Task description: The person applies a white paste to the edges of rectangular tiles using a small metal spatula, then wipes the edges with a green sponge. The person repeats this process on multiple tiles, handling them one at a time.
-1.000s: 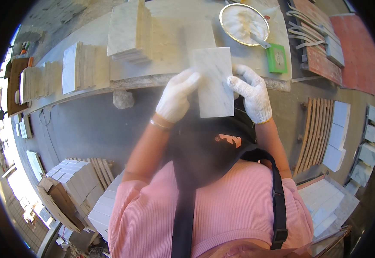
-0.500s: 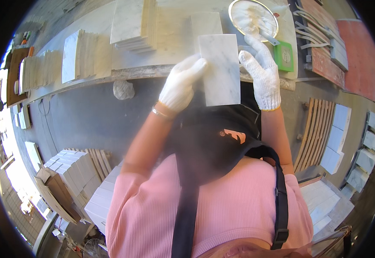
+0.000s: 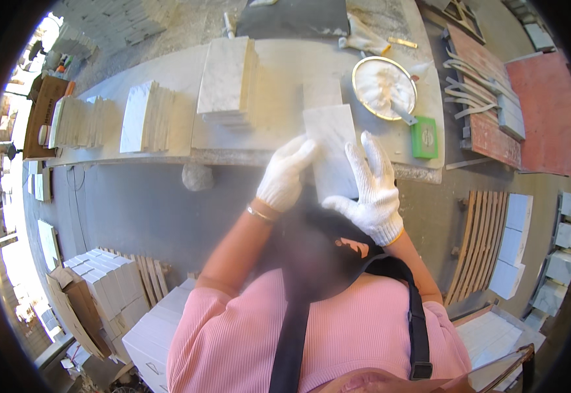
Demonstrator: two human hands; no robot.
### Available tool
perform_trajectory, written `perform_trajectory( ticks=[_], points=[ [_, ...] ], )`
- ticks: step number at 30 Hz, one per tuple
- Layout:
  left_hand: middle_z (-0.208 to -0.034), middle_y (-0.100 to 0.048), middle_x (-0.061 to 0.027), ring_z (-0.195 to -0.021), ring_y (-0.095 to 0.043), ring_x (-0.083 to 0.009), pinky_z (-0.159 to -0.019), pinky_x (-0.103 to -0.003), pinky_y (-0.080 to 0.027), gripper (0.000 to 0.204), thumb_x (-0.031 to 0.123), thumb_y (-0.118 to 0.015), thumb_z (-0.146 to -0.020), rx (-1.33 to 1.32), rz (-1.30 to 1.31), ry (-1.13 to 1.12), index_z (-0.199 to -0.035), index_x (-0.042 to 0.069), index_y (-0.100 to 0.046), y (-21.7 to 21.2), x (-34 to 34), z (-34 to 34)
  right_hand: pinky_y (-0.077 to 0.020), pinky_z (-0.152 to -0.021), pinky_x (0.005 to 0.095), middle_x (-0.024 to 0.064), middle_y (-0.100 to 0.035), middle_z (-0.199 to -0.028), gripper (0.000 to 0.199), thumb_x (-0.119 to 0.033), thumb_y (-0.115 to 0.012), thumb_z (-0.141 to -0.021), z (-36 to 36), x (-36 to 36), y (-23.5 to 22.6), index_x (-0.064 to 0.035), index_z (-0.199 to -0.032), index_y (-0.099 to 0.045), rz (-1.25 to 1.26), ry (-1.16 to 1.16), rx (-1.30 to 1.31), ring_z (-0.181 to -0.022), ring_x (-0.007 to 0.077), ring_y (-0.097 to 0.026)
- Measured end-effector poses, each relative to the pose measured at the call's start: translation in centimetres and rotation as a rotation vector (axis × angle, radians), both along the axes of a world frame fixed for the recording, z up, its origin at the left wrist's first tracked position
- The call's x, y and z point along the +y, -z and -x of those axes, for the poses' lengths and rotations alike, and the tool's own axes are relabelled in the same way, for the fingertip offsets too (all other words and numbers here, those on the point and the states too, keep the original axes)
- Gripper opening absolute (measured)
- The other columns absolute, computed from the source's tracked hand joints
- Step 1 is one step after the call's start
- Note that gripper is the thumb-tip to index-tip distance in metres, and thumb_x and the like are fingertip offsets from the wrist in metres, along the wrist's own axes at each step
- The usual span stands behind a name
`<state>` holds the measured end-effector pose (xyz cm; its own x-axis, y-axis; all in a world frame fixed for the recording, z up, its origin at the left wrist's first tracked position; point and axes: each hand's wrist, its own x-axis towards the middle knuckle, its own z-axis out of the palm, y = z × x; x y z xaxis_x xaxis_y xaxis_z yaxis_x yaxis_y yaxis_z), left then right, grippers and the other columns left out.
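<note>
A white marble tile (image 3: 332, 147) with faint grey veins is held in front of me at the near edge of the worktable. My left hand (image 3: 284, 175), in a white knit glove, grips its left edge, thumb toward the face. My right hand (image 3: 374, 193), gloved the same way, lies over the tile's lower right part with fingers spread. Behind it another pale tile (image 3: 321, 93) lies flat on the table. To the right stands a gold-rimmed bowl (image 3: 364, 103) of white paste or powder, with a scraper (image 3: 404, 114) in it. A green box (image 3: 424, 139) sits beside it.
Stacked tiles (image 3: 223, 78) stand on the table (image 3: 167, 154), with more upright rows (image 3: 138, 118) farther left. A spare glove (image 3: 364, 36) lies behind the bowl. Wooden pallets (image 3: 478, 245) and white boxes (image 3: 105, 288) flank me on the floor.
My right hand has moved from beside the tile's right edge down onto its lower right part. The tile has tilted slightly. The whole view has shifted, showing more of the table's far side.
</note>
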<state>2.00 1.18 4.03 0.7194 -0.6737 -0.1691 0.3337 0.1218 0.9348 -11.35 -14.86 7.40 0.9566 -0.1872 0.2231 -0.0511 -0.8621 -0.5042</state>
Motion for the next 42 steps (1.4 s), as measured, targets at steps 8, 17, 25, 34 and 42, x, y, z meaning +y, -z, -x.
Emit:
perform_trajectory(
  ticks=[8, 17, 25, 34, 42],
  points=[
    [-0.133, -0.067, -0.0092, -0.122, -0.058, -0.0160, -0.108, -0.032, -0.044, 0.048, 0.029, -0.058, -0.107, 0.029, -0.001, 0.073, -0.140, -0.005, -0.060, -0.4, 0.0, 0.0, -0.0433, -0.116, 0.0496, 0.0241, -0.046, -0.158, 0.103, -0.037, -0.098, -0.062, 1.9, -2.0, 0.9, -0.0057, -0.150, -0.055, 0.071, -0.026, -0.164, -0.140, 0.0460, -0.049],
    [-0.130, -0.069, -0.0079, -0.118, -0.060, -0.0151, -0.106, -0.033, -0.045, 0.047, 0.029, -0.063, -0.104, 0.018, -0.027, 0.142, -0.138, -0.004, -0.063, -1.1, 0.3, 0.4, -0.0481, -0.112, 0.0409, 0.0185, -0.056, -0.151, 0.080, -0.008, -0.086, -0.080, -0.8, -5.3, -1.9, -0.0008, -0.152, -0.051, -0.148, 0.175, -0.344, -0.139, 0.0288, -0.055],
    [-0.124, -0.071, -0.0075, -0.114, -0.062, -0.0148, -0.102, -0.033, -0.049, 0.048, 0.029, -0.067, -0.102, 0.001, -0.131, 0.228, -0.137, -0.002, -0.065, -2.6, 0.6, 1.5, -0.0470, -0.112, 0.0417, 0.0163, -0.063, -0.143, 0.066, -0.016, -0.086, -0.084, -6.8, -2.3, -3.0, -0.0051, -0.144, -0.060, 0.030, 0.142, -0.356, -0.130, 0.0346, -0.061],
    [-0.124, -0.071, -0.0060, -0.114, -0.061, -0.0143, -0.103, -0.032, -0.047, 0.042, 0.026, -0.065, -0.103, 0.072, -0.072, 0.210, -0.134, -0.002, -0.067, -1.2, 1.0, 1.0, -0.0533, -0.102, 0.0338, 0.0101, -0.067, -0.139, 0.056, -0.002, -0.076, -0.090, -2.7, -6.6, -0.7, -0.0061, -0.144, -0.061, -0.218, 0.340, -0.243, -0.123, 0.0212, -0.065],
    [-0.122, -0.071, -0.0065, -0.112, -0.060, -0.0135, -0.104, -0.032, -0.046, 0.042, 0.032, -0.055, -0.109, 0.001, -0.060, 0.198, -0.131, -0.002, -0.067, -0.7, -0.1, 0.7, -0.0552, -0.074, 0.0257, 0.0119, -0.071, -0.123, 0.044, -0.019, -0.060, -0.106, 1.0, -4.8, -0.8, 0.0048, -0.142, -0.060, -1.092, 0.352, 0.206, -0.104, 0.0159, -0.070]
  ],
)
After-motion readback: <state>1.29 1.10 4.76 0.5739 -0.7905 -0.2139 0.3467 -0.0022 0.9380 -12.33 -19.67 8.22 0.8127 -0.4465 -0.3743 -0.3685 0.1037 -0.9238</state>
